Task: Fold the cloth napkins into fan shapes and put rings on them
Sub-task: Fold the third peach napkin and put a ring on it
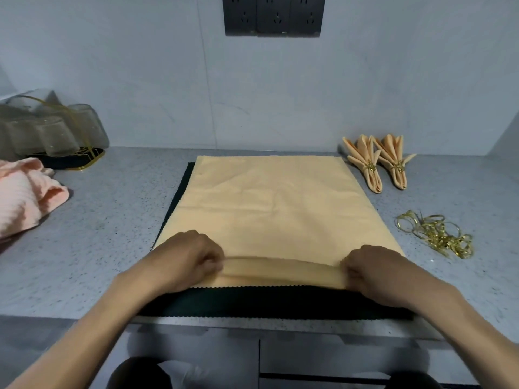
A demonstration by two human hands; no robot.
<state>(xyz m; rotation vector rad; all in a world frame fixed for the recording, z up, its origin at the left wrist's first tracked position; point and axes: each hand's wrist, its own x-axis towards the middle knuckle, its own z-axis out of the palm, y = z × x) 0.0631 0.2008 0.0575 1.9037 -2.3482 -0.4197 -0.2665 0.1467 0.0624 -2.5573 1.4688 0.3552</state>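
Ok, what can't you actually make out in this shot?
- Fingertips of the left hand and right hand: curled under, hidden in the napkin fold.
- Rings pile: tangled, too small to count.
- Dark cloth: mostly covered by the napkin.
- Glasses: cut off by the left edge.

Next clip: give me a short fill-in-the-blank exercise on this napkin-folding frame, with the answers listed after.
1. Both the left hand and the right hand pinch the near edge of the ____-coloured napkin.
2. The number of finished fan napkins lying at the back right is ____.
3. The loose gold rings lie to the ____ of the flat napkin.
4. Under the flat napkin lies a ____ cloth.

Missing words: peach; two; right; dark
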